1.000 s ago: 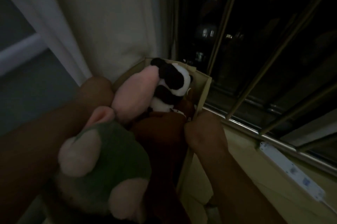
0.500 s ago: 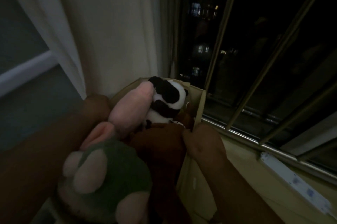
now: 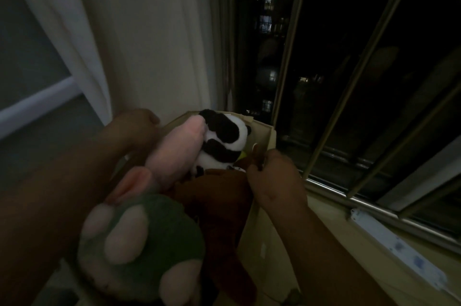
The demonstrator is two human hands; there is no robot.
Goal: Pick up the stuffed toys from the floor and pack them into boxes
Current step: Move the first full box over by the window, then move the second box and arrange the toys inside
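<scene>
Box [image 3: 270,140] overfull. Our left hand [image 3: 136,126] and right hand [image 3: 272,176] clasp its rims, fingers curled. We'd press the panda [image 3: 225,138] down evenly.

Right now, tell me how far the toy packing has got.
Done: the cardboard box is crammed, with a panda toy, a pink toy, a brown toy and a green paw toy bulging out. In hand: the left hand and right hand grip opposite rims. Left: the floor is out of view, so remaining toys cannot be judged.
</scene>
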